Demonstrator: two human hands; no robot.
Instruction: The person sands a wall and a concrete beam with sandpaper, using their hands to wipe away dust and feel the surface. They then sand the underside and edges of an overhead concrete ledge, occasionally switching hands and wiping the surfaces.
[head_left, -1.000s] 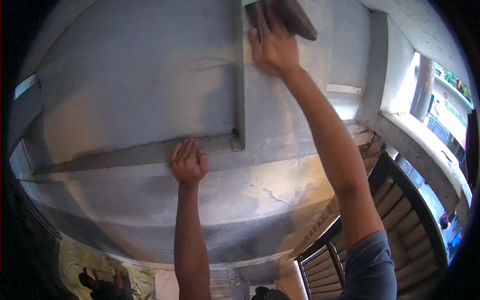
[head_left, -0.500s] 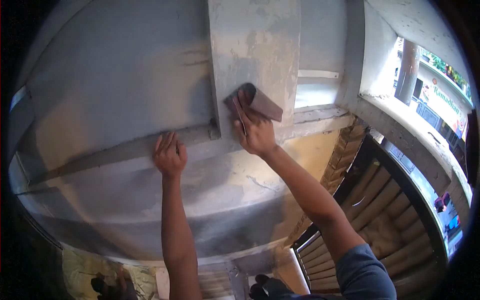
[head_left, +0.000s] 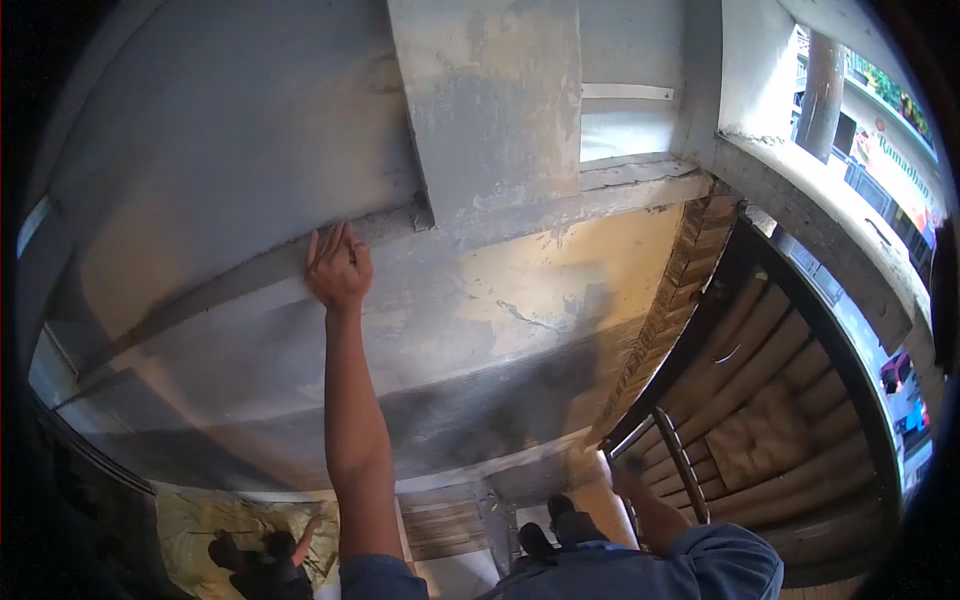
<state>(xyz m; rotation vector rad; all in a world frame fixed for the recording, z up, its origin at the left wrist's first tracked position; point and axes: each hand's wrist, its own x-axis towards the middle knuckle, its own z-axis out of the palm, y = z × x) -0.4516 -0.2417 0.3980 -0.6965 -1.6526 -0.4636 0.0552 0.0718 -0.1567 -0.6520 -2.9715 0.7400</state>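
Observation:
My left hand (head_left: 340, 266) rests on the concrete ledge (head_left: 240, 272) along the wall, its fingers spread and holding nothing. My right hand (head_left: 628, 474) hangs low at my right side, near the dark metal frame; it is small and dark, so its fingers and anything in them cannot be made out. Above and right of my left hand stands the patchy grey pillar (head_left: 500, 110). Below the ledge, the wall (head_left: 540, 290) shows grey and yellowish areas with a crack. The brown sheet is not visible.
A slatted panel in a dark frame (head_left: 765, 400) stands at the right, beside an opening onto the street with a banner (head_left: 900, 165). Below, another person (head_left: 270, 565) is near a crumpled yellowish sheet (head_left: 195, 510). My feet (head_left: 550, 528) show at the bottom.
My right hand has left the pillar and dropped to the lower right; the brown sheet it held is out of sight. My left hand remains on the ledge. The view has shifted.

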